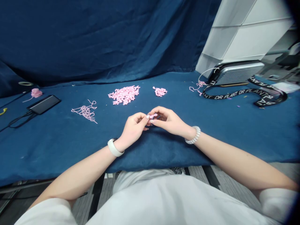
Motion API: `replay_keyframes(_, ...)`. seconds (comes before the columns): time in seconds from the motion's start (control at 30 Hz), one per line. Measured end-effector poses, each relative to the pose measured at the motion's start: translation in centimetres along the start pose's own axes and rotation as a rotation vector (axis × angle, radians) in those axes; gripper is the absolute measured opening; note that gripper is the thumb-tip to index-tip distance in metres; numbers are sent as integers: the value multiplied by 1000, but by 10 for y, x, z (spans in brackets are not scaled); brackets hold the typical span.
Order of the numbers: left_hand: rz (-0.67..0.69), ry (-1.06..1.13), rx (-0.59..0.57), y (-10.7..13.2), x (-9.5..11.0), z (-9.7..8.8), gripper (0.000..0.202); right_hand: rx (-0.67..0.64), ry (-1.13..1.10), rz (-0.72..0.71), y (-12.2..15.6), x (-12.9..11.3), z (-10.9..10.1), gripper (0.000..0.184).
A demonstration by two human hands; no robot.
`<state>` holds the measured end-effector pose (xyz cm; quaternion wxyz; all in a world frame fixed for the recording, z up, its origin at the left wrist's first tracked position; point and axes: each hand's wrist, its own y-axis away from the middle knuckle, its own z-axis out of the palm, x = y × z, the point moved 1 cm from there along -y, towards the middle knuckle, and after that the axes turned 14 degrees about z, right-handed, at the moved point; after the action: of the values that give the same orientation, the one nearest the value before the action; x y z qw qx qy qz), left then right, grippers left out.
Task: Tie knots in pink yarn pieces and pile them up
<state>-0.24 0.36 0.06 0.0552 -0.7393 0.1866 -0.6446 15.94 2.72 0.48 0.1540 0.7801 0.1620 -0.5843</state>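
Observation:
Both my hands meet over the front part of the blue-covered table. Between their fingertips is a small piece of knotted pink yarn, with a loop poking out toward the right. My left hand pinches it at its left end, thumb on top. My right hand has thumb and forefinger closed around the other side; part of the yarn is hidden by the fingers. Beyond my hands lie a big pile of knotted pink pieces and a smaller pink pile. Loose pink strands are spread out to the left.
At the left are a ball of pink yarn, a black device with cables and a yellow bit. On the right, a black lettered lanyard lies by a ribbed silver case and pink scraps. A blue curtain hangs behind.

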Motion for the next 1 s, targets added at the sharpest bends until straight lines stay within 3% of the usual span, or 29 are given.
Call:
replay_keyframes(0.27, -98, 135, 13, 1, -2, 3, 31, 14, 30, -17, -3, 6, -1, 37)
replay_keyframes(0.63, -110, 168, 18, 0, -2, 3, 31, 40, 90, -40, -3, 5, 0, 37)
replay_keyframes(1.0, -151, 189, 57, -1, -3, 2, 30, 13, -13, 107, -5, 2, -3, 43)
